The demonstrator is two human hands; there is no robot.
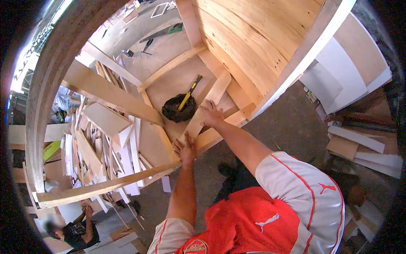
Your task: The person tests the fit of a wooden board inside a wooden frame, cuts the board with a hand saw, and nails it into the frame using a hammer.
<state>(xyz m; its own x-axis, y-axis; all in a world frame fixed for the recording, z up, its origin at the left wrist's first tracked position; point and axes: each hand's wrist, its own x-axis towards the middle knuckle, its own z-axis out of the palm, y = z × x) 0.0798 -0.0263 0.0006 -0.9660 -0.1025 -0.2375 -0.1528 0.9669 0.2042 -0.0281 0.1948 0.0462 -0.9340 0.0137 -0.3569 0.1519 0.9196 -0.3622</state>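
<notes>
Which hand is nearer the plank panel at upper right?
Right. The right hand rests midway along the slanted board, short of the plank panel; the left hand is at the board's near end, farther.

The left arm [182,197] rises from the bottom, its hand [185,151] spread just lower-left of centre; the right arm [247,142] slants up-left, its fingers [208,106] splayed near centre.
</notes>
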